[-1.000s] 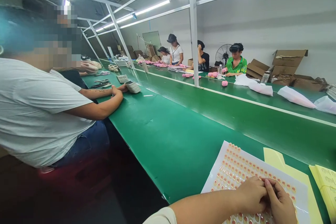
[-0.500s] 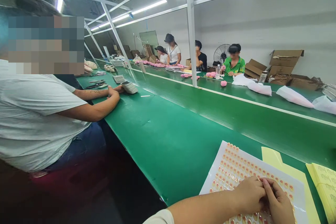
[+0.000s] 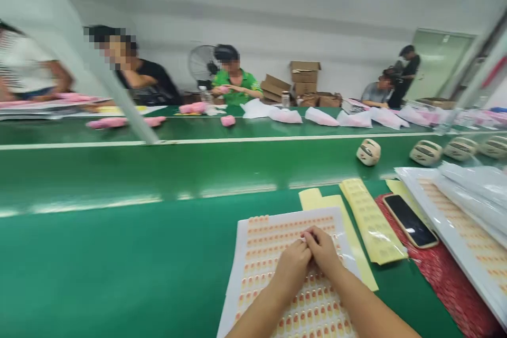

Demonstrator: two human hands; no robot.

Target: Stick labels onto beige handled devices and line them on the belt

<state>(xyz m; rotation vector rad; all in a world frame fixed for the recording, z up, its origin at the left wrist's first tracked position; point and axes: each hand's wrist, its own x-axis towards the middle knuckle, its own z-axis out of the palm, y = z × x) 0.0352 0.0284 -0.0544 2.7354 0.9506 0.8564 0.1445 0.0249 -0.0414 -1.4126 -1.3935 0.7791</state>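
Note:
A white sheet [image 3: 233, 280] with rows of small oval orange-and-yellow stickers lies on the green table. Over its upper right part, my left hand [image 3: 295, 264] and my right hand [image 3: 322, 251] meet, both closed with fingertips together. Whatever is pinched between them is too small to make out. Yellow paper [image 3: 358, 253] sticks out from beneath the sheet on the right.
Right of the sheet lie a yellow sticker strip [image 3: 370, 216], a phone [image 3: 412, 222] on red bubble wrap [image 3: 447, 274] and another sticker sheet [image 3: 435, 216]. Whitish rounded objects [image 3: 369, 152] stand behind. People sit across the table, beyond a slanted metal post [image 3: 114, 90].
The view has swung right; the person at the left is out of frame, and the phone and rounded objects have come into it. My hands are still together over the sheet.

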